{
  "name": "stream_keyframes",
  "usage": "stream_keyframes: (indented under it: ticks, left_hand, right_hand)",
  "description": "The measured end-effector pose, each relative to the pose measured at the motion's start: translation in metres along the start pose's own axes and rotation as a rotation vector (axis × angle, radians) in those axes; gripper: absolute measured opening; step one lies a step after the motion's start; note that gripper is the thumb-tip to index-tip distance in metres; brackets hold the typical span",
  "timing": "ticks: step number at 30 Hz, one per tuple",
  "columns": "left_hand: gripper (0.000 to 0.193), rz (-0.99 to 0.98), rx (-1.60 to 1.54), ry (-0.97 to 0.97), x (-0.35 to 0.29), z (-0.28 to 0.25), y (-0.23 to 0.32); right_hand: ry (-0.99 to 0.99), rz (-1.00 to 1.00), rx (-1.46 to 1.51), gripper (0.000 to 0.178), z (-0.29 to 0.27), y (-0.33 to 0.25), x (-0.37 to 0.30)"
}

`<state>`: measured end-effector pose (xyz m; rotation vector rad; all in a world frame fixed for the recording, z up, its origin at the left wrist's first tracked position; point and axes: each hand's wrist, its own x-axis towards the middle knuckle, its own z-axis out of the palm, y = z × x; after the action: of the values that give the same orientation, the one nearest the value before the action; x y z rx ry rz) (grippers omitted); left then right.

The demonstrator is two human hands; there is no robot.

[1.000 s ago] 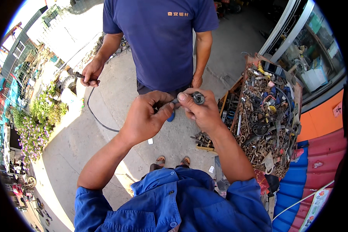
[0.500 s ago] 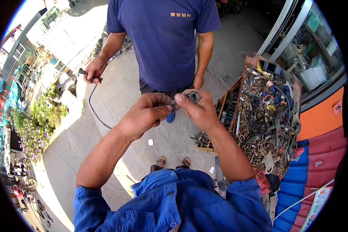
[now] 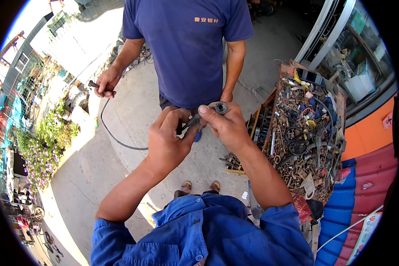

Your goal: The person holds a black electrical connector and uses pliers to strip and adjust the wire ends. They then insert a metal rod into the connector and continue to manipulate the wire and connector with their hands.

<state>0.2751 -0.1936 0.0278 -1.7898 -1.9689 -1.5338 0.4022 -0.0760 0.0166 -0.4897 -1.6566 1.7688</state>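
In front of my chest, both hands work on one end of a dark grey cable (image 3: 119, 141). My right hand (image 3: 228, 126) is closed around a dark, round fitting (image 3: 221, 107) with a hollow end, the thumb lying along it. Close by on its left, my left hand (image 3: 170, 137) is closed with its fingertips pinching the dark part of the cable just behind the fitting. The exact grip is partly hidden by the fingers. From behind my left hand the cable loops to a co-worker's hand (image 3: 106, 83), which holds the dark fitting (image 3: 93, 84) at its other end.
A co-worker in a dark blue T-shirt (image 3: 186, 53) stands facing me. On my right is a tray heaped with metal parts and bolts (image 3: 306, 137), beside a glass door (image 3: 363, 66). Flowering plants (image 3: 48, 142) grow at the left. Concrete floor (image 3: 93, 177) lies below.
My left hand has turned more upright and shifted slightly right, its fingers now curled over the cable end. My right hand keeps its hold on the fitting, nearly unmoved.
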Motion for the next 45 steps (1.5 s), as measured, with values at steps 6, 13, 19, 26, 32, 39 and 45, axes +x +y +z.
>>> stream_keyframes:
  ticks: [6, 13, 19, 26, 32, 39, 45]
  left_hand:
    - [0.025, -0.034, -0.017, -0.011, 0.000, 0.000, 0.001]
    - [0.024, 0.034, -0.027, 0.002, -0.003, 0.001, -0.001]
    - [0.022, 0.000, -0.079, 0.018, -0.005, 0.003, 0.000]
    - [0.019, -0.054, -0.117, -0.009, -0.005, 0.003, 0.005]
    - [0.016, -0.134, -0.187, -0.052, -0.003, 0.001, 0.010]
    - [0.012, -0.271, -0.391, -0.121, -0.002, 0.000, 0.002]
    - [0.012, -0.397, -0.501, -0.143, -0.001, 0.001, -0.004]
  right_hand:
    - [-0.015, -0.013, 0.033, 0.040, -0.001, 0.000, -0.001]
    - [-0.020, -0.037, 0.024, 0.042, -0.001, -0.003, -0.004]
    - [-0.043, 0.017, 0.042, 0.036, -0.004, -0.005, -0.007]
    - [-0.016, -0.003, 0.028, 0.038, -0.003, 0.002, -0.009]
    - [-0.022, 0.029, 0.037, 0.038, -0.006, 0.006, -0.011]
    - [0.005, 0.020, 0.007, 0.035, -0.002, -0.006, -0.016]
    - [-0.021, 0.013, 0.022, 0.033, -0.003, 0.000, -0.014]
